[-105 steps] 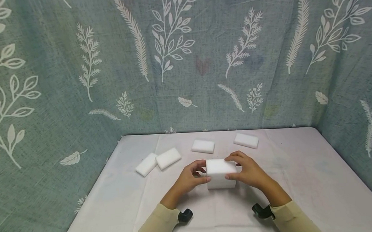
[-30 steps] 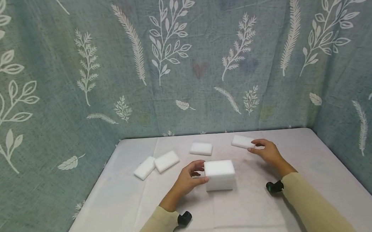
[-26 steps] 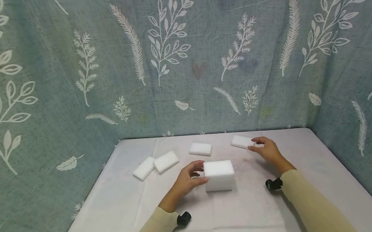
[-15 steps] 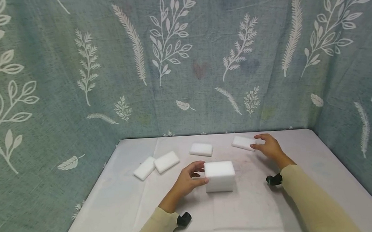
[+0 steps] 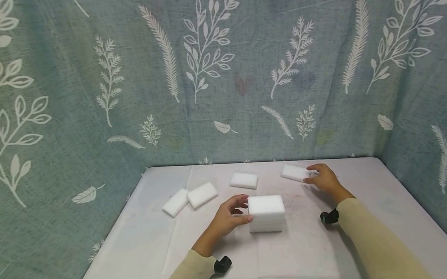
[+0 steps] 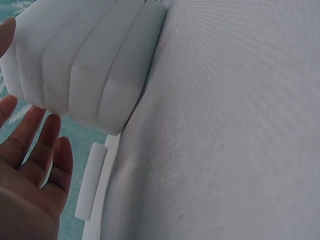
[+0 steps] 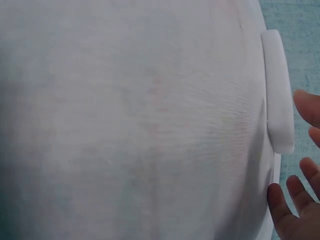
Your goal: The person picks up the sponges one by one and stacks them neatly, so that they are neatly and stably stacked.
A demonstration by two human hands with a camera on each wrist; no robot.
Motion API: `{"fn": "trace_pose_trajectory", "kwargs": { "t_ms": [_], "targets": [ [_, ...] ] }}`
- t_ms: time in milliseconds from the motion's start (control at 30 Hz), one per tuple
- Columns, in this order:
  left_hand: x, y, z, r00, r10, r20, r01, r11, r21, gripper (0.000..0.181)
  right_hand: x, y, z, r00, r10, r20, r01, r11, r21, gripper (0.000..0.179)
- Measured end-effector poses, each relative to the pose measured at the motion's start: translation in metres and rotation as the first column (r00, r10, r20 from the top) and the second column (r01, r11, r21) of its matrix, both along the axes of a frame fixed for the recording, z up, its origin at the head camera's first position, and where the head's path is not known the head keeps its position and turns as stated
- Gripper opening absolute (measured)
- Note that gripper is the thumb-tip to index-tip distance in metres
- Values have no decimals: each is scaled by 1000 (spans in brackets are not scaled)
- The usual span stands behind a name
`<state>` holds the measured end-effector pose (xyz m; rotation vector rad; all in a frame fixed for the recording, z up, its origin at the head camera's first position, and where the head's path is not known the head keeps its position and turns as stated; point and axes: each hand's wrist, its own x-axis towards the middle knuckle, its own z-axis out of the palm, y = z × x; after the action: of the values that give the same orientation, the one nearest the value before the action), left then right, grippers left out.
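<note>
A stack of several white foam sponges (image 5: 266,214) stands in the middle of the table, its layers visible from the side in the left wrist view. My left hand (image 5: 228,216) is at the stack's left end, thumb at the front corner and fingers spread towards the back. In the left wrist view, its fingertips (image 6: 50,125) lie right at the sponges' edges. Farther back on the right lies a single white sponge (image 5: 294,172), flat on the table. My right hand (image 5: 326,182) is at its right end, thumb and fingers apart, as the right wrist view also shows.
Two more white sponges lie at the back left, one (image 5: 175,203) meeting the other (image 5: 202,195) at a corner. Another sponge (image 5: 244,180) lies behind the stack. Patterned green cloth (image 5: 222,114) rises behind the white-covered table (image 5: 299,254).
My right hand has left the stack and reached back and right to the lone sponge, where it hovers with little movement. My left hand has stayed beside the stack.
</note>
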<state>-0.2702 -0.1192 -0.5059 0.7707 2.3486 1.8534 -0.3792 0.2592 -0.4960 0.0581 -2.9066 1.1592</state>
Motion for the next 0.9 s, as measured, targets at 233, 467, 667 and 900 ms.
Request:
{"fn": "trace_pose_trajectory", "kwargs": {
  "t_ms": [233,467,667,900],
  "targets": [
    [4,0,2,1000,-7,15,7,1000,11,59,-7,-2,-3,999,3,44,-6,998,57,55],
    [2,-1,2,1000,0,22,0,1000,8,59,-9,-4,-6,997,-7,79,0,996,91,53],
    [0,-1,2,1000,8,20,-8,1000,0,59,-6,-6,-3,997,-26,66,21,997,78,53],
    [4,-1,10,999,-18,30,18,1000,2,59,-4,-4,-5,998,-26,51,21,996,81,53]
  ]
}}
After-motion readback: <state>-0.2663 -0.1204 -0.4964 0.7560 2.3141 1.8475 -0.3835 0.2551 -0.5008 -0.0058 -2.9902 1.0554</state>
